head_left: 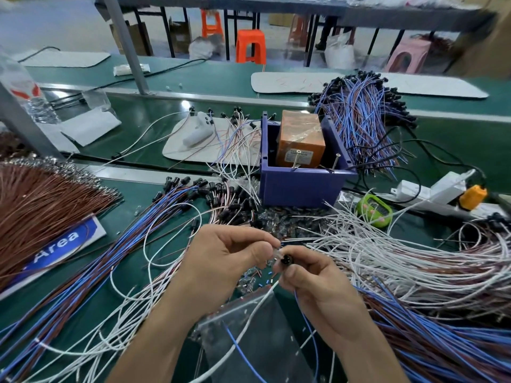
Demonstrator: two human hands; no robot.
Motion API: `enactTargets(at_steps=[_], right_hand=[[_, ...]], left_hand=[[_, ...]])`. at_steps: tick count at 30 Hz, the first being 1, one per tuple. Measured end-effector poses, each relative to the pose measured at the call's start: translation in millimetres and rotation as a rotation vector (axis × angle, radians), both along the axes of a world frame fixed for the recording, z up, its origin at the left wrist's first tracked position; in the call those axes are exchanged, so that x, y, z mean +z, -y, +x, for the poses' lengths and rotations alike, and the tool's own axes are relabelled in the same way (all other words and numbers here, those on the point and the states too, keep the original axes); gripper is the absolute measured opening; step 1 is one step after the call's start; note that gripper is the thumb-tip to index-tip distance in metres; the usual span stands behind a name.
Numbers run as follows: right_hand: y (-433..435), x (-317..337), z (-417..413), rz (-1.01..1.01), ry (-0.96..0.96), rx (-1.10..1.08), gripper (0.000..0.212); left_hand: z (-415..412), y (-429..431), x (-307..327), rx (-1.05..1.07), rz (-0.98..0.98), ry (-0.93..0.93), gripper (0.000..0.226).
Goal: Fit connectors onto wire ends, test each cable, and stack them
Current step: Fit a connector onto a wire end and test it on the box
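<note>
While both hands work just in front of the purple bin (298, 186), right hand (318, 288) pinches a black connector (284, 259) and left hand (221, 261) pinches a clear part (274, 255) against it. Judged light, rigid and slippery, with a limp blue wire (307, 322). Grip the connector body, not the wire.

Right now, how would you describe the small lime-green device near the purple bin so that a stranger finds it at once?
Start at the purple plastic bin that holds an orange box. Just right of its front corner, the small lime-green rounded device lies among white wires. It alone is bright green, with a dark screen.
</note>
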State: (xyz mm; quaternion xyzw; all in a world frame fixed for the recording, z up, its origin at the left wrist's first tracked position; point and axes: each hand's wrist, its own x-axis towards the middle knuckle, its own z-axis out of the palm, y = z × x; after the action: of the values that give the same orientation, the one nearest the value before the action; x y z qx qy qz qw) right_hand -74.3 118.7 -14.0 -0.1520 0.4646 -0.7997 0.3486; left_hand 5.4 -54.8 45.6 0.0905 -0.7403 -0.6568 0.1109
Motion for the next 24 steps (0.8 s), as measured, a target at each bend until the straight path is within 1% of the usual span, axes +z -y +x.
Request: enactTargets(at_steps=[1,4,6,8,11,16,18,19,24], right_hand=[[-0.1,-0.4,-0.3,-0.007,0.004,0.001,0.044],[1.0,0.2,0.2,-0.005,0.009,-0.014,0.035],[1.1,-0.8,0.5,0.001,0.027,-0.026,0.033],[0.7,-1.8,0.4,0.013,0.034,-0.037,0.026],[0.9,-1.2,1.0,0.030,0.019,-0.039,0.024],[2.8,2.8,4.0,0.080,0.039,-0.056,0.023],[3.0,2.4,3.7,0.112,0.035,-0.069,0.030],[2.9,2.5,3.3,0.121,0.036,-0.075,0.032],[2.5,5.5,1.8,0.184,-0.006,-0.089,0.023]], left_hand=[[0.6,-1.0,1.2,-0.007,-0.027,0.000,0.014],[1.4,-3.5,2.3,-0.008,-0.121,0.029,0.018],[2.9,-5.3,2.7,0.008,-0.199,0.032,0.024],[5.2,-6.4,3.4,0.029,-0.300,-0.003,0.027],[6.4,-8.3,4.2,0.021,-0.468,-0.085,0.025],[3.2,-7.3,3.7,-0.044,-0.602,-0.180,0.021],[1.6,-6.2,1.5,-0.057,-0.609,-0.189,0.022],[0.9,-5.0,-0.1,-0.057,-0.578,-0.168,0.023],[-6.3,0.4,-3.9,-0.032,-0.365,0.018,0.035]])
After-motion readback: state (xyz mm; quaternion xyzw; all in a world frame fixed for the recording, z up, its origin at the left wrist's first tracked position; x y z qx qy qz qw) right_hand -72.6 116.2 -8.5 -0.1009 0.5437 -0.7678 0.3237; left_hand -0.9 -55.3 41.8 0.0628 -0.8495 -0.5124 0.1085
